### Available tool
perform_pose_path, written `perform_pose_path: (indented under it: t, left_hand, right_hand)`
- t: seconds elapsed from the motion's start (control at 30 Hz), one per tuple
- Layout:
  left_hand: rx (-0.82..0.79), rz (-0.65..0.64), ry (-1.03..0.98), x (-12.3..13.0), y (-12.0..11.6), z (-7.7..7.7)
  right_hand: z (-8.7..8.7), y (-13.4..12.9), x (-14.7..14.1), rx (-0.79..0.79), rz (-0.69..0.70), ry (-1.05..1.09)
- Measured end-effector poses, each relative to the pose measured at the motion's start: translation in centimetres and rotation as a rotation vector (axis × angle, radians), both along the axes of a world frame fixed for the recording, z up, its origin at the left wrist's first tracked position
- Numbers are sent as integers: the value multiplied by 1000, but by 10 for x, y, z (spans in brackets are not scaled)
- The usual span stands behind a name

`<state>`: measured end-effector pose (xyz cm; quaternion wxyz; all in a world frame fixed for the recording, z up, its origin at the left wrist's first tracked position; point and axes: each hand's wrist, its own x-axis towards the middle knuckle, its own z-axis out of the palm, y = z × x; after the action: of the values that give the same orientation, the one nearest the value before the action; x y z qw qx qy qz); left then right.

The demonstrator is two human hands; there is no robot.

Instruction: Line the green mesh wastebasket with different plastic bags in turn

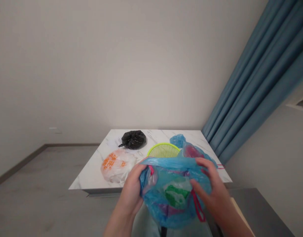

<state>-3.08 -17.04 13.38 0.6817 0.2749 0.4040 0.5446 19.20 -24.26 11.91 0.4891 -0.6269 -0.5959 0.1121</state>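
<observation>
A translucent blue plastic bag [161, 194] is held up in front of me, near the table's front edge. Through its film show something green [176, 195] and pink-purple items that I cannot make out. My left hand [133, 189] grips the bag's left side, thumb near the upper edge. On the other side my right hand [213, 187] has its curled fingers on the bag's upper right part, slightly blurred. A red-pink loop strap [198, 207] hangs at the bag's right, below those fingers.
On the white marbled table [92, 176] lie a knotted black plastic bag [133, 139], a whitish plastic bag with orange print [117, 165], a yellow-green mesh basket [163, 149] and another blue bag [196, 151] with something pink inside. A blue curtain [255, 85] hangs at right.
</observation>
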Motion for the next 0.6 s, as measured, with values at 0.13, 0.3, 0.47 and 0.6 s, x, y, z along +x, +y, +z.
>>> perform_pose_path:
  t: [0.13, 0.3, 0.47, 0.6]
  left_hand:
    - [120, -247, 168, 10, -10, 7]
    - [413, -420, 816, -23, -1, 5]
    - [417, -34, 1448, -61, 19, -16]
    - [237, 116, 1270, -64, 29, -13]
  right_hand:
    - [-6, 15, -34, -74, 114, -17]
    - [-1, 39, 17, -33, -280, 365]
    - [6, 57, 71, 64, -399, 848]
    - [16, 70, 87, -25, -300, 1201]
